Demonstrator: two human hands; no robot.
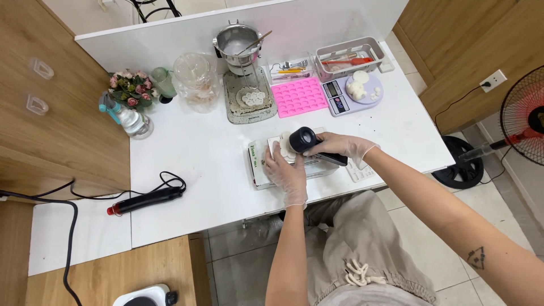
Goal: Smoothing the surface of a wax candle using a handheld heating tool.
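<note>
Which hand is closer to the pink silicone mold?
Right. The right hand, gripping a black heat gun, sits just below the pink silicone mold; the left hand is lower, toward the table's near edge.

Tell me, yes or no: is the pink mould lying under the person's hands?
No. The pink mould lies farther back on the table, beside the scale, apart from both hands.

left hand (287, 173): gloved, palm down, fingers spread flat and pointing away from the body | right hand (340, 146): gloved, fingers curled closed in a grip, knuckles up | both forearms bare, reaching forward, right one angled in from the right, small tattoo near elbow
</note>
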